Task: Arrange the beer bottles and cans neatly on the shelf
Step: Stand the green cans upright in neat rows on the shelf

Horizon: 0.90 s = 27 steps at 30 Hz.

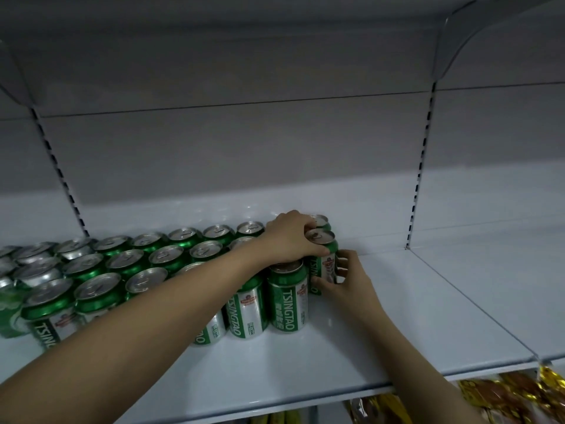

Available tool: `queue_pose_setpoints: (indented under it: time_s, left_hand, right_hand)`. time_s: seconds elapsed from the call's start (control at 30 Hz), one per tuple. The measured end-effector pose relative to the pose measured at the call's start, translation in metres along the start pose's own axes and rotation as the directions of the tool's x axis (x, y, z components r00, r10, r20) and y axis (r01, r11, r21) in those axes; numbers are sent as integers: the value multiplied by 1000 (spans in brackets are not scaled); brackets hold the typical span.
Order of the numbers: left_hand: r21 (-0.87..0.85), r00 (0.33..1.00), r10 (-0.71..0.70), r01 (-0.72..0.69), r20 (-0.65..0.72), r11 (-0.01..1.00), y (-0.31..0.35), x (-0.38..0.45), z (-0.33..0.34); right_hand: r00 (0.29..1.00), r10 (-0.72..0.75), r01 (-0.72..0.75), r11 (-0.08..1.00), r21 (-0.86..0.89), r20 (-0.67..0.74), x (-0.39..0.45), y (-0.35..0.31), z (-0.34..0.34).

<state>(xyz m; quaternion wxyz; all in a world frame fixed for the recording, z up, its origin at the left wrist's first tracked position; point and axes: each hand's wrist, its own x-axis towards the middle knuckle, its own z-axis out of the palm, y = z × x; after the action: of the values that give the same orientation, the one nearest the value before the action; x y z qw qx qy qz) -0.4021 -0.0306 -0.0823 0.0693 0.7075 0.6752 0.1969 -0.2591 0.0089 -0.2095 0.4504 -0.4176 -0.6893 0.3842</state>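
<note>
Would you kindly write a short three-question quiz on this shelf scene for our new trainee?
1. True or false: the left hand rests on top of the can at the right end of the middle row.
2. What is the right hand doing?
3. The free shelf space lies: A) left of the cans, B) right of the cans.

Key: 1 true; 2 gripping that same can's side low down; 3 B.

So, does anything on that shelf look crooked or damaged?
Nothing damaged or spilled. The cans stand upright in rows. Both hands, left and right, hold the end can.
</note>
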Motion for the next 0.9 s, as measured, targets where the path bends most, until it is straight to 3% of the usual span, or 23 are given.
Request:
queue_pose_setpoints:
  time_s: [0.07,0.23,0.37,0.67,0.9]
  left_hand:
    - [-46,1000,-7,6,-21,999,-3,-4,-2]
    - [-80,995,-28,20,-99,997,-16,-22,-12]
    - [-52,987,-57,50,-150,997,-33,-41,-26]
    - [9,935,-207,219,-288,976,-78,-91,-78]
    - [36,863,-348,387,-367,922,-127,-150,-119]
  right_hand:
    - [1000,2,-1,999,43,-8,-3,-2,-1]
    - [958,-106,125,991,56,-265,-10,-24,-15]
    - [933,-220,241,970,42,-285,-6,-59,-18]
    - [932,-363,356,922,-150,-24,1,-145,29]
    - [861,-420,493,828,-267,286,-11,-203,107]
